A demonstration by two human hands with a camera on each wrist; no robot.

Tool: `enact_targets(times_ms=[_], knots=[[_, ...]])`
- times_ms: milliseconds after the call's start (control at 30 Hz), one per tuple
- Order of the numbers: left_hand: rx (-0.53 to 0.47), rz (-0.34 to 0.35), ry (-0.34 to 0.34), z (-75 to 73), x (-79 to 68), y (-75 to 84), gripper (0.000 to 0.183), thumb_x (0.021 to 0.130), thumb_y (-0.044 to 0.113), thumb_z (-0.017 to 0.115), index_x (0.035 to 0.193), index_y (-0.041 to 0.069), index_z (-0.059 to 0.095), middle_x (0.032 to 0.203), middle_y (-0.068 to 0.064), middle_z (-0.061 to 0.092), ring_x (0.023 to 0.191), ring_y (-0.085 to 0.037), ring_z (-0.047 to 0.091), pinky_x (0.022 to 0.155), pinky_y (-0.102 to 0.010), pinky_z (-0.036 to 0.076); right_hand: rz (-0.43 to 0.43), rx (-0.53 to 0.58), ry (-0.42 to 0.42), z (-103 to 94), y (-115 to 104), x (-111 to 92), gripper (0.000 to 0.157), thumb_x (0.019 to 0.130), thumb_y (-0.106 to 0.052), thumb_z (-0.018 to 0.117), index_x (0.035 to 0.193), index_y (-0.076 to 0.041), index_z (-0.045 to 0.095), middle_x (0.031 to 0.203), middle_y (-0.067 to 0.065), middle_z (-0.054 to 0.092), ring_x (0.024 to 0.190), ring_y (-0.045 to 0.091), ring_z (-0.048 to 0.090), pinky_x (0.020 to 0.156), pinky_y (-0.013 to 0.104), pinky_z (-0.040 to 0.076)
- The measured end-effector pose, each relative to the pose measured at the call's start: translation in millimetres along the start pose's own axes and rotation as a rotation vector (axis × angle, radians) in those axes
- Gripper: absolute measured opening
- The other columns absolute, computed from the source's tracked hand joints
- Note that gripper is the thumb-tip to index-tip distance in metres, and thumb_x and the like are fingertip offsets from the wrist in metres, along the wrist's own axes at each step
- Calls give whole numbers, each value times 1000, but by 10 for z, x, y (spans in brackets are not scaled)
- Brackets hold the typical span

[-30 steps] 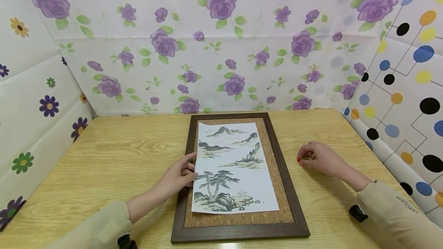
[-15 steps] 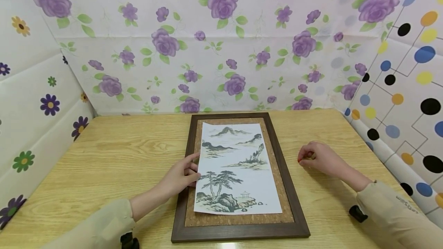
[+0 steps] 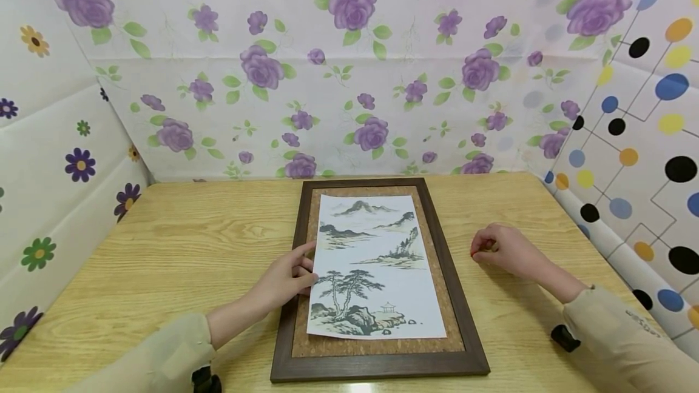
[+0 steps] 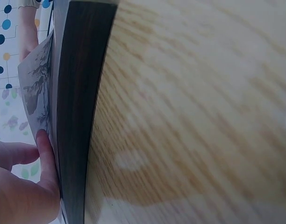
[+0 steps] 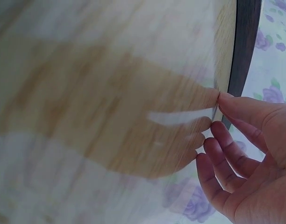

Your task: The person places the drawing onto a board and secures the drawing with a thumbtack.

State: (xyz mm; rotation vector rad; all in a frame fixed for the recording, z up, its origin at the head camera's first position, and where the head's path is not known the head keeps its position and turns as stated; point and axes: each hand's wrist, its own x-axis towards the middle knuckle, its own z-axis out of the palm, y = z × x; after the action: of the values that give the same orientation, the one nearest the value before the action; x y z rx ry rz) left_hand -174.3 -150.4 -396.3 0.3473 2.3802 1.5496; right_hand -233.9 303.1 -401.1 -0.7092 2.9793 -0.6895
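In the head view, a white sheet of paper (image 3: 382, 287) with an ink-style landscape lies over a cork board (image 3: 327, 347) with a dark brown frame (image 3: 379, 369). My left hand (image 3: 281, 278) pinches the paper's left edge, its wrist over the frame. In the left wrist view the paper (image 4: 33, 88) stands slightly raised off the board beside the thumb and finger. To the right of the frame, my right hand (image 3: 505, 250) rests its fingertips on the table. A small red thing (image 3: 473, 253) shows between its thumb and forefinger; its kind is mostly hidden.
The wooden table (image 3: 196, 229) surrounds the board. Behind it rises a wall covering (image 3: 306, 96) with purple flowers. A dotted covering (image 3: 650, 156) stands on the right, close to the right forearm, and a flowered one (image 3: 49, 199) on the left.
The left hand has shifted slightly right with the paper, which now lies more centred on the cork. Its upper left corner has settled lower. The right hand stays in place.
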Motion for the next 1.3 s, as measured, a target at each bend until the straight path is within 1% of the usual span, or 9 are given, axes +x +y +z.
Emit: enact_targets(times_ms=[167, 400, 600, 800, 1100, 1300], knots=[[1, 3, -2, 2, 7, -13, 69, 95, 4, 60, 155, 0, 26, 107, -17, 60, 86, -16, 63, 73, -32, 61, -10, 5, 1, -6, 1, 4, 10, 87, -10, 74, 83, -19, 72, 82, -7, 66, 76, 2, 59, 66, 21, 52], [-5, 0, -3, -1, 10, -12, 69, 95, 5, 60, 155, 0, 27, 105, -16, 60, 84, -16, 63, 73, -33, 61, 7, 28, 7, -41, -12, 32, 10, 88, -12, 73, 83, -20, 72, 83, -5, 67, 76, 4, 59, 64, 21, 51], [9, -11, 6, -1, 12, -8, 69, 94, 6, 61, 154, 0, 28, 100, -13, 58, 81, -15, 62, 72, -33, 61, -21, 1, 14, -96, -28, 86, 6, 89, -15, 74, 84, -18, 73, 83, -6, 68, 77, 4, 61, 65, 21, 51], [6, -22, 8, -8, 22, -10, 69, 95, 7, 62, 155, 0, 28, 98, -12, 59, 81, -15, 63, 72, -33, 62, -26, -33, 32, -130, -73, 134, 12, 88, -10, 73, 83, -20, 71, 84, -6, 67, 78, 6, 61, 65, 22, 51], [-21, -23, 3, -1, 9, 5, 70, 94, 5, 61, 155, -1, 26, 97, -12, 59, 78, -14, 64, 70, -34, 62, -21, -23, 32, -173, -131, 169, 11, 88, -12, 73, 84, -21, 71, 85, -5, 68, 80, 6, 61, 65, 22, 51], [-16, -18, -4, -3, 1, 13, 71, 94, 4, 61, 156, 0, 26, 98, -13, 59, 77, -15, 64, 69, -34, 62, -41, -24, 39, -198, -190, 218, 7, 87, -15, 75, 84, -21, 72, 87, -3, 69, 81, 11, 63, 65, 23, 50]])
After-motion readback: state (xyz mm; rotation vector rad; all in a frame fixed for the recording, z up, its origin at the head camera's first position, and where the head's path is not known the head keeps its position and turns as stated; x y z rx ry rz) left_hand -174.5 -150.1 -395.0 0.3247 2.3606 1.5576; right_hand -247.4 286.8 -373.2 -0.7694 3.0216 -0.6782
